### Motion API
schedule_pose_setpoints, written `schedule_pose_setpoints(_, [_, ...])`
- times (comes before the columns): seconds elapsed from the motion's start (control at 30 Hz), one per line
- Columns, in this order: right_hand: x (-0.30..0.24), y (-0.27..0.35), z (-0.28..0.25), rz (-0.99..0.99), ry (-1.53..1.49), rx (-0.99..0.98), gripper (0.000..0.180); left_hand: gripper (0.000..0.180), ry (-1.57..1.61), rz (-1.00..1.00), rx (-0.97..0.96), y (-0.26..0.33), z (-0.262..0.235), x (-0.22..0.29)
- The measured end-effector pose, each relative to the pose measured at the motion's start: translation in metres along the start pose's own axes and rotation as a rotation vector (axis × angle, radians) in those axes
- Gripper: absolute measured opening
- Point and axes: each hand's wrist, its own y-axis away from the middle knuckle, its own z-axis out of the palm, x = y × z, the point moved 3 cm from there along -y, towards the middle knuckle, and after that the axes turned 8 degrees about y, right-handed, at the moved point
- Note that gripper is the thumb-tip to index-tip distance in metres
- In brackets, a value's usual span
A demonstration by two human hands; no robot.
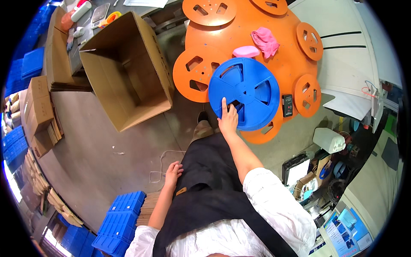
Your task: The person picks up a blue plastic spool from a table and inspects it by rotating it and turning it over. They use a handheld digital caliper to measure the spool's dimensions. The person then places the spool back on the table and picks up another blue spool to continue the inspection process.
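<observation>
A round blue plastic reel [222, 81] with cut-out windows lies over the orange machine's discs in front of me. My right hand [228, 118] grips its near left edge, the index finger stretched over the face and other fingers at a window. My left hand [173, 172] hangs low beside my black apron, fingers loosely bent and holding nothing. Just beyond the reel are a pink oval object [246, 52] and a crumpled pink cloth [265, 42], both on the round orange table [291, 55]. A small black device [287, 105] sits right of the reel.
Orange slotted discs [190, 70] ring the table. An open cardboard box [102, 92] stands at left, near a grey worktable [124, 9]. Blue crates [122, 218] are stacked at lower left. A white jug [329, 140] stands at right, and a thin cable [162, 160] lies on the floor.
</observation>
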Motion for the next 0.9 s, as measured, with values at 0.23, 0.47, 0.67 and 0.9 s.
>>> schedule_pose_setpoints(0.23, [0.017, -0.012, 0.014, 0.015, 0.135, -0.115, 0.104, 0.033, -0.047, 0.040, -0.005, 0.006, -0.001, 0.010])
schedule_pose_setpoints(0.47, [0.041, -0.019, -0.069, 0.109, -0.213, -0.333, 0.103, 0.033, -0.016, 0.106, -0.017, -0.005, 0.007, 0.027])
schedule_pose_setpoints(0.67, [0.103, -0.026, -0.222, 0.315, -0.559, 0.047, 0.052, 0.033, -0.203, 0.474, -0.335, -0.002, 0.106, 0.114])
schedule_pose_setpoints(0.9, [0.087, 0.055, -0.315, 0.442, -1.605, 0.394, 0.039, 0.047, -0.402, 1.023, -0.814, 0.177, 0.309, 0.200])
